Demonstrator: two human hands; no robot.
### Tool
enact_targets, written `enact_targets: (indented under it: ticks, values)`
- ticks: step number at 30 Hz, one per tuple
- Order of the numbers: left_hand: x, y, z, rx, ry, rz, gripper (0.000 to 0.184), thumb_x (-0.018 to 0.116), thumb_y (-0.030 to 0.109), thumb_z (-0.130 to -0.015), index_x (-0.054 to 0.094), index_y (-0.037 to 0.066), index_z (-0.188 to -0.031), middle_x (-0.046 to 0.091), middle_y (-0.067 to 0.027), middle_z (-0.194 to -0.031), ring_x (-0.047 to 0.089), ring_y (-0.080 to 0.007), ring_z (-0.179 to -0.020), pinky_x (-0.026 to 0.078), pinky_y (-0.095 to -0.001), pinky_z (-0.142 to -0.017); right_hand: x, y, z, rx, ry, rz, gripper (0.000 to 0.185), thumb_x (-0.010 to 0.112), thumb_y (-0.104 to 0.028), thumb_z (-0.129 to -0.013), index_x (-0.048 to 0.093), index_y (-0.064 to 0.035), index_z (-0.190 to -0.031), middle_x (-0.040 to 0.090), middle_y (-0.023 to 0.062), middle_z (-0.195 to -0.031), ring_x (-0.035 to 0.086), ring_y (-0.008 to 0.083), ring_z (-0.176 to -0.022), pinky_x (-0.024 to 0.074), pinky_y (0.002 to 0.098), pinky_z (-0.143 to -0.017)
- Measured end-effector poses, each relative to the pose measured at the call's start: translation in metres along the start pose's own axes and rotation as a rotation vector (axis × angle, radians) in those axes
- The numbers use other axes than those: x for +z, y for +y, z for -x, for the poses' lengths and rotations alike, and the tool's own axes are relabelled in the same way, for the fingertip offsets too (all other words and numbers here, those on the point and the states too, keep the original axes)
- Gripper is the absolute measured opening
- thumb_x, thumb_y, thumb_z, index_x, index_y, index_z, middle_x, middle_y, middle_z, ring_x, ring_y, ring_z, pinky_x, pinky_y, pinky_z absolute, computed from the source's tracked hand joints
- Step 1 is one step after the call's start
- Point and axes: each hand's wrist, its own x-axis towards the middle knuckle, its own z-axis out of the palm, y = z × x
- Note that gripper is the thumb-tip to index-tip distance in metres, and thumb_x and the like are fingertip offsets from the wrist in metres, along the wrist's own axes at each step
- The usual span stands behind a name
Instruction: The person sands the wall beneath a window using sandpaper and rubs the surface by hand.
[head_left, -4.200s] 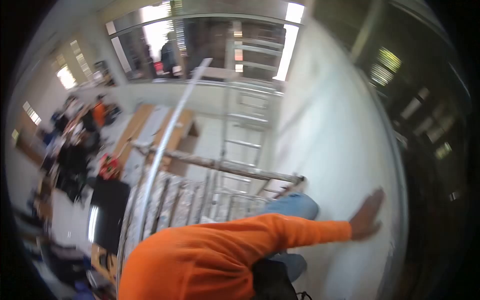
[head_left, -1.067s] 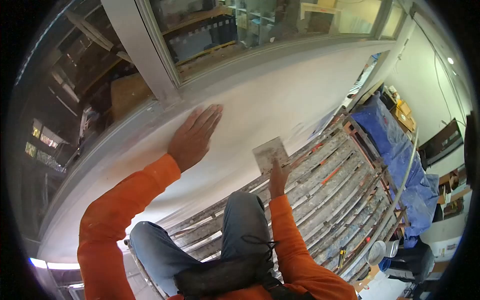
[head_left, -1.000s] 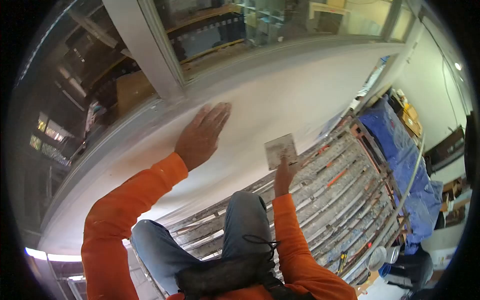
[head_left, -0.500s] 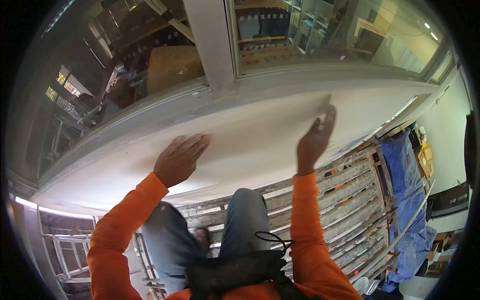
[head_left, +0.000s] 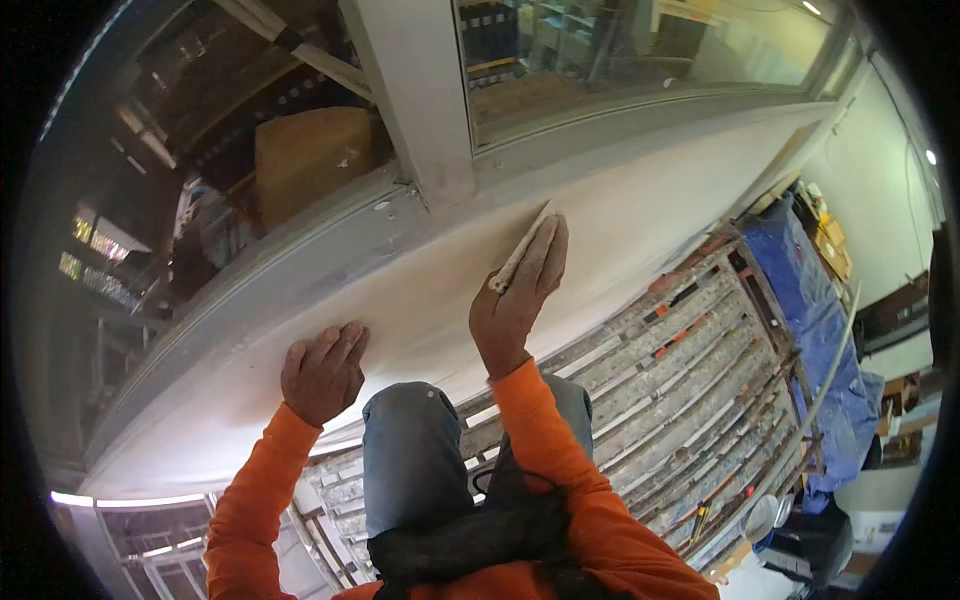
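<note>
The smooth off-white wall panel [head_left: 640, 215] runs below the window frames. My right hand [head_left: 518, 305] presses a thin flat sheet [head_left: 522, 248], pale along its edge and apparently folded sandpaper, against the panel just under the window sill. The fingers lie straight along the sheet, and its face toward the wall is hidden. Lower and to the left, my left hand [head_left: 325, 375] rests on the panel with fingers extended and nothing in it.
A grey window frame [head_left: 420, 110] borders the panel above. Beneath my knees [head_left: 412, 430] is a slatted, paint-spattered platform [head_left: 680, 390] with gaps. A blue tarp [head_left: 795, 270] hangs at the right, beside a long pole [head_left: 815, 410]. Shiny round bowls [head_left: 762, 517] sit lower right.
My right hand has swept left and slightly down across the panel with the sheet. My left hand has shifted down and left. The view has turned a little, and my knees appear further right.
</note>
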Motion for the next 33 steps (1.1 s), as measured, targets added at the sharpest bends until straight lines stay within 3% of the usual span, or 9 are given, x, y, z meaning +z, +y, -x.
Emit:
enact_targets:
  ticks: [4,9,11,16,20,21,23,28,33]
  values:
    - [-0.003,0.001,-0.002,-0.01,0.046,0.084,0.033,0.056,0.02,-0.086,0.073,0.018,-0.115,0.065,0.0047,-0.127,0.053,-0.0139,-0.122,0.041,-0.0358,-0.093,0.013,-0.033,0.047,-0.114,-0.22,0.162,0.065,0.045,-0.01,-0.093,0.024,0.0083,-0.151,0.029,0.0317,-0.152,0.026,0.0472,-0.142,0.019,0.0542,-0.116]
    - [0.002,-0.005,0.002,0.062,0.237,0.176,0.033,0.054,0.02,-0.088,0.072,0.017,-0.116,0.065,0.0029,-0.129,0.052,-0.0144,-0.126,0.04,-0.0358,-0.098,0.009,-0.034,0.006,-0.032,-0.11,0.252,0.064,0.045,-0.004,-0.091,0.024,0.0091,-0.15,0.03,0.0322,-0.151,0.024,0.0487,-0.142,0.0199,0.053,-0.117]
    - [0.001,-0.004,0.004,0.052,0.164,0.267,0.03,0.055,0.019,-0.085,0.071,0.017,-0.111,0.063,-0.0023,-0.129,0.057,-0.0225,-0.117,0.041,-0.0427,-0.094,0.003,-0.02,-0.012,0.073,0.017,0.121,0.066,0.044,-0.001,-0.089,0.022,0.0089,-0.15,0.027,0.0316,-0.153,0.023,0.0483,-0.143,0.0206,0.0522,-0.117]
    - [0.002,-0.005,0.015,0.073,0.12,0.379,0.037,0.053,0.025,-0.089,0.059,0.019,-0.125,0.059,-0.0048,-0.136,0.051,-0.0332,-0.124,0.033,-0.0535,-0.099,0.017,-0.033,0.038,-0.02,-0.068,0.166,0.071,0.04,0.001,-0.085,0.018,0.0087,-0.151,0.022,0.0312,-0.154,0.02,0.0472,-0.144,0.0162,0.0526,-0.119]
    - [0.005,-0.008,0.019,0.143,0.105,0.37,0.036,0.056,0.022,-0.086,0.06,0.018,-0.121,0.056,-0.0073,-0.14,0.047,-0.0385,-0.128,0.029,-0.0582,-0.102,0.014,-0.03,0.009,0.059,-0.015,0.231,0.07,0.038,0.001,-0.084,0.019,0.0084,-0.151,0.024,0.0312,-0.153,0.023,0.0475,-0.143,0.0191,0.0519,-0.118]
    - [0.005,-0.01,0.015,0.161,0.117,0.377,0.036,0.056,0.022,-0.086,0.06,0.018,-0.121,0.056,-0.0073,-0.14,0.047,-0.0385,-0.128,0.029,-0.0582,-0.102,0.012,-0.019,-0.004,0.06,0.003,0.245,0.07,0.038,0.001,-0.084,0.019,0.0084,-0.151,0.024,0.0312,-0.153,0.023,0.0475,-0.143,0.0191,0.0519,-0.118]
    - [0.001,-0.009,0.011,0.109,0.132,0.391,0.027,0.05,0.027,-0.094,0.072,0.018,-0.108,0.064,-0.0012,-0.132,0.051,-0.0238,-0.13,0.018,-0.0418,-0.114,0.0,0.003,-0.031,0.043,0.064,0.199,0.071,0.038,0.004,-0.082,0.021,0.0075,-0.151,0.026,0.0303,-0.153,0.024,0.0464,-0.142,0.0195,0.0497,-0.119]
    - [0.013,-0.003,0.012,0.07,0.199,0.262,0.029,0.057,0.024,-0.089,0.071,0.018,-0.112,0.063,-0.0085,-0.133,0.05,-0.0258,-0.129,0.033,-0.044,-0.1,-0.026,0.07,-0.096,0.005,0.163,0.213,0.068,0.042,0.008,-0.082,0.027,0.0076,-0.149,0.031,0.029,-0.152,0.028,0.0435,-0.143,0.0216,0.0462,-0.119]
    - [0.028,-0.001,0.025,0.066,0.154,0.159,0.043,0.058,0.02,-0.085,0.064,0.015,-0.127,0.056,-0.0128,-0.137,0.049,-0.0337,-0.127,0.028,-0.0547,-0.108,-0.035,0.09,-0.097,0.046,0.153,0.155,0.071,0.043,0.009,-0.081,0.028,0.0053,-0.15,0.033,0.0276,-0.151,0.028,0.0419,-0.143,0.0202,0.0457,-0.12]
